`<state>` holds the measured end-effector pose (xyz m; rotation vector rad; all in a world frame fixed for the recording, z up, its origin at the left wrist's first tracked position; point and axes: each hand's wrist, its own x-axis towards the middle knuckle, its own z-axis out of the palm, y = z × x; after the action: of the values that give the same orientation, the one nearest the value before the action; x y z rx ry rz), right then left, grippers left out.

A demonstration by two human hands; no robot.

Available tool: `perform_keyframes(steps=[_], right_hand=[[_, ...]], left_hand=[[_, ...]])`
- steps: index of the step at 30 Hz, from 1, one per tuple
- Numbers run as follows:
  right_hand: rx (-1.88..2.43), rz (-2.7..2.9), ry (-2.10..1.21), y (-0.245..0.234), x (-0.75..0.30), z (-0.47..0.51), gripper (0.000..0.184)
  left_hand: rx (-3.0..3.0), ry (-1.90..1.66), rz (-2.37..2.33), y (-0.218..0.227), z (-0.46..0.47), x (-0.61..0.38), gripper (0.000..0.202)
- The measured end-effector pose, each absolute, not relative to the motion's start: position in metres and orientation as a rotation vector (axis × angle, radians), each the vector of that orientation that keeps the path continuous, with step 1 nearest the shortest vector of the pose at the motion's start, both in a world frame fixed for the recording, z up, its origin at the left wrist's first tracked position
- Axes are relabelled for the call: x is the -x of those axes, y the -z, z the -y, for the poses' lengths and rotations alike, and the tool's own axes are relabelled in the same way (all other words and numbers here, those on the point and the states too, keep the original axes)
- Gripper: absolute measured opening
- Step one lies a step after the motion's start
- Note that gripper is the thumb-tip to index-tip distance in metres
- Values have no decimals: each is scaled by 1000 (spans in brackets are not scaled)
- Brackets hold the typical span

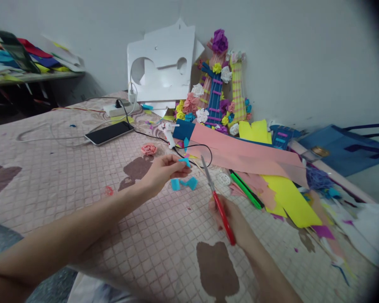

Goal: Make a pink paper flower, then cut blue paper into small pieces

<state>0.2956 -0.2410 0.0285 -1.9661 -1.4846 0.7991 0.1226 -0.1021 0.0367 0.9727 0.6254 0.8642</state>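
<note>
Between the thumb and fingers of my left hand (169, 170) is a small piece of blue paper (185, 161). My right hand (230, 219) grips a pair of scissors (220, 210) with red handles, the blades pointing away from me and apart from the paper. Just below my left fingertips, more blue paper scraps (189, 183) lie on the patterned tablecloth (151, 244). A pink paper flower (149, 149) sits beyond my left wrist.
Farther back are a white glue gun (168, 134) with its black cord, a phone (109, 133) and a power strip (120, 108). On the right lie pink paper (246, 151), yellow paper (292, 200) and a green cutter (244, 189). Flower-decorated paper guitars (215, 97) lean on the wall.
</note>
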Motion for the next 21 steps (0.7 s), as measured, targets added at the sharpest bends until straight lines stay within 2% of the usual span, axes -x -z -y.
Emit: perform_keyframes(steps=[4, 7, 15, 21], right_hand=[[2391, 1665, -215, -30, -333, 240, 27], [2562, 1735, 19, -28, -347, 243, 28], [2620, 1761, 157, -32, -337, 244, 34], [2530, 1776, -4, -32, -335, 244, 34]], left_hand=[[-981, -851, -684, -33, 93, -121, 19], [-988, -845, -697, -30, 91, -121, 19], [-1005, -804, -710, -27, 94, -123, 21], [-1001, -761, -707, -27, 95, -123, 21]])
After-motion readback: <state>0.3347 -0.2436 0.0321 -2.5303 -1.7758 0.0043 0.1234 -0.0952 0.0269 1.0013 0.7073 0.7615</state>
